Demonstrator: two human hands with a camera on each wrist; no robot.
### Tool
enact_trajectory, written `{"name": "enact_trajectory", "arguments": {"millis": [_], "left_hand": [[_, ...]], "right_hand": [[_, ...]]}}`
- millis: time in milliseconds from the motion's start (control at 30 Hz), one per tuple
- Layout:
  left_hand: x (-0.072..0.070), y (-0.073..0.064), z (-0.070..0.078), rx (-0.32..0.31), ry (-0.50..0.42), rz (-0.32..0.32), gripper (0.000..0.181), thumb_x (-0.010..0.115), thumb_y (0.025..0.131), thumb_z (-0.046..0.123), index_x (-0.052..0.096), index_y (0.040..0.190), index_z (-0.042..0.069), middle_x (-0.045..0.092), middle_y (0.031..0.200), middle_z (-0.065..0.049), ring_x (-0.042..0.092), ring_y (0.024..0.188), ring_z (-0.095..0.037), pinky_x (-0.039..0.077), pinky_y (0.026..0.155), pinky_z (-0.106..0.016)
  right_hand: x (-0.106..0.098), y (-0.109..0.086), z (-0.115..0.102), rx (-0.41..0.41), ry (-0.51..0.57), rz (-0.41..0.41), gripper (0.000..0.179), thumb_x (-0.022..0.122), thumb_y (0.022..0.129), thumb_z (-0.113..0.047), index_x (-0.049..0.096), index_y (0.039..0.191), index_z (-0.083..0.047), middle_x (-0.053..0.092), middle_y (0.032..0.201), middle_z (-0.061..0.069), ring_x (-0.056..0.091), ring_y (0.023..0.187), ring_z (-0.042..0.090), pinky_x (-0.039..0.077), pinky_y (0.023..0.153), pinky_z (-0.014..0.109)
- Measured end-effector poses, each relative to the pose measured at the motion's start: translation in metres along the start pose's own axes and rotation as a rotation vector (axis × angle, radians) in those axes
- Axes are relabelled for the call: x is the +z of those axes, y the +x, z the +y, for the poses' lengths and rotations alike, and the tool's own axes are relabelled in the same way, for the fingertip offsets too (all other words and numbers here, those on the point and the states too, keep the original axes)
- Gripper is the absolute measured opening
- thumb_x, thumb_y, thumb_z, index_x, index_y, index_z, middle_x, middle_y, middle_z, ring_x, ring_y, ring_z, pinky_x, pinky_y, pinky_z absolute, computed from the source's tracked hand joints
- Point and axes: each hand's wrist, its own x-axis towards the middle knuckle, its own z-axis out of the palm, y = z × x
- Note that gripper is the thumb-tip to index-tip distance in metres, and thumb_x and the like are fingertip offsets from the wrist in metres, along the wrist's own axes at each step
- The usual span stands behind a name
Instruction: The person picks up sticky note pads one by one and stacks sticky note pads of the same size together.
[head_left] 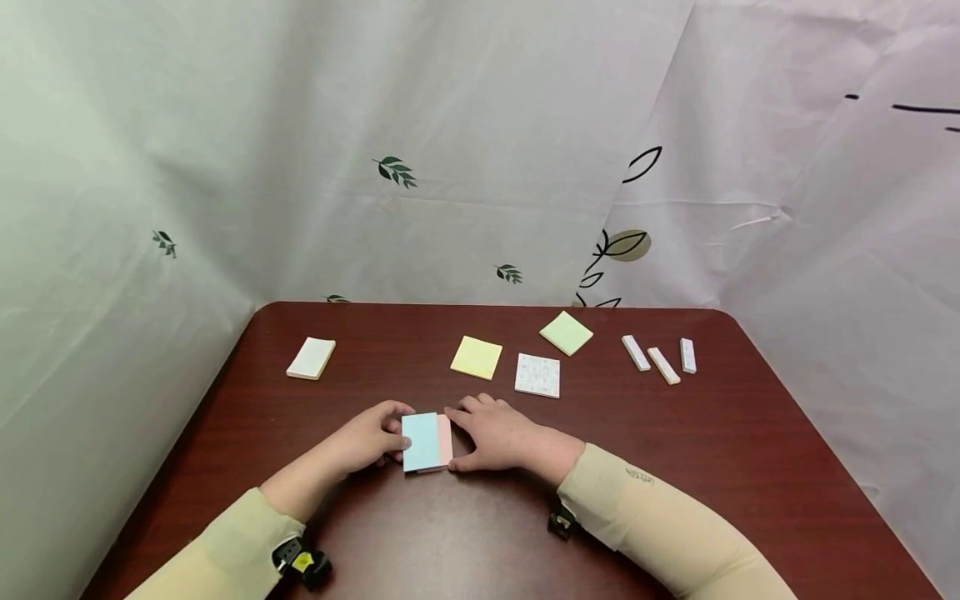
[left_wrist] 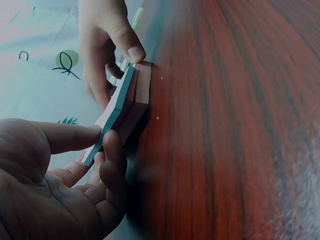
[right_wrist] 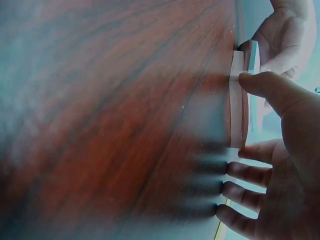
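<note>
My left hand (head_left: 367, 435) pinches the left edge of a light blue sticky note pad (head_left: 420, 442) between thumb and fingers. That pad lies over a pink sticky note pad (head_left: 446, 440), whose right strip shows past it. In the left wrist view the blue pad (left_wrist: 116, 102) tilts up toward my left fingers. My right hand (head_left: 498, 433) holds the pink pad at its right side, thumb at the near corner and index finger at the far one. Its other fingertips touch the table in the right wrist view, beside the pink pad (right_wrist: 236, 105).
Beyond my hands lie a yellow pad (head_left: 477, 358), a patterned white pad (head_left: 537, 375) and a green pad (head_left: 567, 333). A white pad (head_left: 311, 358) sits at the back left. Three narrow white blocks (head_left: 663, 366) lie at the back right of the brown table (head_left: 750, 467).
</note>
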Motion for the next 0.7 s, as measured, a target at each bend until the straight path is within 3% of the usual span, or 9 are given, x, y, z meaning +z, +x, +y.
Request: {"name": "enact_trajectory", "arguments": {"millis": [700], "left_hand": [[0.0098,0.0054,0.0055,-0.031,0.058,0.068,0.038,0.066,0.087,-0.003,0.057,0.125,-0.002,0.052,0.086,-0.009,0.06,0.065,-0.021,0.045,0.054,-0.032]], "right_hand": [[-0.0013,-0.0005,0.0026,-0.02,-0.022,-0.013,0.079,0.067,0.087,-0.057,0.045,0.149,-0.013,0.048,0.14,0.002,0.044,0.125,0.019,0.04,0.103,0.036]]}}
